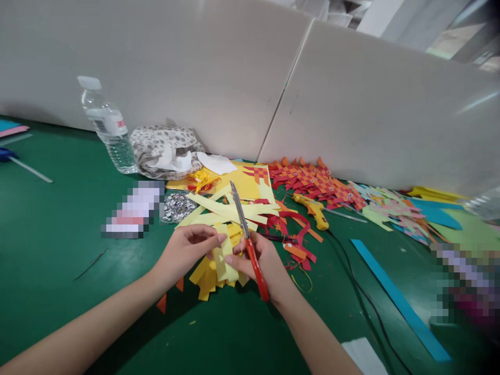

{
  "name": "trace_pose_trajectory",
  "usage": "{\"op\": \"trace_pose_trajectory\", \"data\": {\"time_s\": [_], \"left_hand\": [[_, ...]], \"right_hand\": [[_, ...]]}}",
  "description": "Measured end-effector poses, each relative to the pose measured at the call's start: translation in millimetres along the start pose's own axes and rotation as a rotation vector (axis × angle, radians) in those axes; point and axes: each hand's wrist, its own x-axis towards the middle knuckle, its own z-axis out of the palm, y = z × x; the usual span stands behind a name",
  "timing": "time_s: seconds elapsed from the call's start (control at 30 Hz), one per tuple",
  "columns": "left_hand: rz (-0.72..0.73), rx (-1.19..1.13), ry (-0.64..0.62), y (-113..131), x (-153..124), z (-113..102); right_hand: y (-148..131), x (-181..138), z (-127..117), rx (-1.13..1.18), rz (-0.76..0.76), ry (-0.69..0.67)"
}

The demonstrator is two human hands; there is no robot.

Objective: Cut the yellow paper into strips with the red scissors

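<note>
My left hand [186, 251] pinches a pale yellow paper strip [221, 253] over the green table [54, 245]. The same strip is touched by the fingers of my right hand [262, 260], which also grips red-handled scissors [250, 245]; their closed blades point up and away from me. Darker yellow paper pieces [206, 278] lie under both hands. A heap of long pale yellow strips [226, 208] and red and orange scraps [295, 232] sits just beyond.
A water bottle [109, 127] and a patterned cloth pouch [164, 146] stand at the back by the grey board wall. Woven red-orange paper fish [312, 182], a yellow glue gun [314, 210] with black cord, googly eyes [177, 205] and a blue strip [398, 299] lie around.
</note>
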Motion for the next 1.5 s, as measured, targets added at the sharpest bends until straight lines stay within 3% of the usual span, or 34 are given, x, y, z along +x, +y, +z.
{"op": "trace_pose_trajectory", "data": {"time_s": [0.6,1.03,1.27,1.5], "left_hand": [[-0.003,-0.04,0.015,-0.5,0.2,-0.4],[0.02,-0.032,0.251,6.1,5.1,-10.1],[0.046,-0.05,0.265,9.2,2.5,-9.9],[0.055,-0.076,0.277,7.1,3.4,-10.2]], "right_hand": [[-1.1,0.2,0.8,-0.055,0.018,0.054],[6.7,4.8,-1.3,-0.125,0.044,0.057],[8.1,5.9,-0.1,-0.047,-0.041,0.142],[7.1,6.8,-0.1,-0.023,-0.033,0.13]]}}
